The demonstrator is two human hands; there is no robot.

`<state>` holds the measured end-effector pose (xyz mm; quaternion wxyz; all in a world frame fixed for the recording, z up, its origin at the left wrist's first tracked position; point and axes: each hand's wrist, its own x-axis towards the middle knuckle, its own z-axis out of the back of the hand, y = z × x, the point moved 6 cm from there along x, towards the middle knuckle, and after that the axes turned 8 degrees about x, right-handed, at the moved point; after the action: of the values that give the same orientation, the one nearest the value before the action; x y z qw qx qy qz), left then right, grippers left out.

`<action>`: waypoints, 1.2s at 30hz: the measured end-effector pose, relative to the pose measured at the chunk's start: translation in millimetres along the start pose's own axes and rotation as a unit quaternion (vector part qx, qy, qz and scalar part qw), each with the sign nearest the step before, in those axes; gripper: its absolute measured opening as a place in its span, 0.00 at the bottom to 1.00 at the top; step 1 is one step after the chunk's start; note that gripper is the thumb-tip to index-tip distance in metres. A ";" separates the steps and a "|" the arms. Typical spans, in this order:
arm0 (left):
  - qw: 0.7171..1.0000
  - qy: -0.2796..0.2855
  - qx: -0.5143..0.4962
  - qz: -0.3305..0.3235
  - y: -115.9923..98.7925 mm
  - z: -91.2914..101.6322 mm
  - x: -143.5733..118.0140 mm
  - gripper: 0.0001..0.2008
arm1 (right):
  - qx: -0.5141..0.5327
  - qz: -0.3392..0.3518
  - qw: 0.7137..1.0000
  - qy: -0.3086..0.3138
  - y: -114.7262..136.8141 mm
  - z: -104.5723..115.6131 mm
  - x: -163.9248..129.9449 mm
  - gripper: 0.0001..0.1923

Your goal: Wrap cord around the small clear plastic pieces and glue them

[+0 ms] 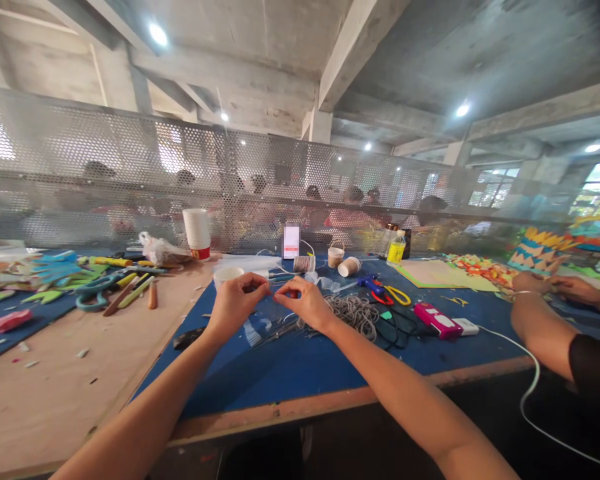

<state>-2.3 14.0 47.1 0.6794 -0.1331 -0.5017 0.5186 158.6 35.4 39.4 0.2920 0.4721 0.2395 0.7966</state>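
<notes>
Over the blue counter (305, 367), just left of the grey cord pile (355, 313), our left hand (235, 303) and right hand (307, 303) pinch a small reddish piece (293, 293), fingers clenched; fine-assembly step, we judge, needing steady alignment.

On the bench's far edge we note stacked paper cups (197, 232), a yellow bottle (396, 248); scissors (393, 293) and pink device (434, 319) mid-bench.
</notes>
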 end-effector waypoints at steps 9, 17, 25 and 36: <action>0.950 0.017 0.289 -0.118 -10.5 -8.9 -5.3 0.09 | -0.143 0.083 0.986 -0.014 19.2 7.0 -2.1 0.03; 0.951 0.122 0.234 -0.162 -12.2 -23.8 -9.7 0.10 | -0.138 0.058 0.989 0.006 5.2 20.5 5.7 0.05; 0.988 0.133 0.028 -0.067 -17.3 -17.4 -7.1 0.11 | 0.026 -0.053 0.997 0.058 -25.9 18.7 11.9 0.11; 0.984 0.101 -0.136 0.049 0.3 -16.0 -1.1 0.15 | 0.285 -0.149 0.945 0.066 -29.8 -4.0 6.3 0.14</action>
<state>10.6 18.7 38.9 0.6760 -0.3003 -0.4896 0.4617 159.7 60.7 21.8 0.2436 0.4410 0.5429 0.6719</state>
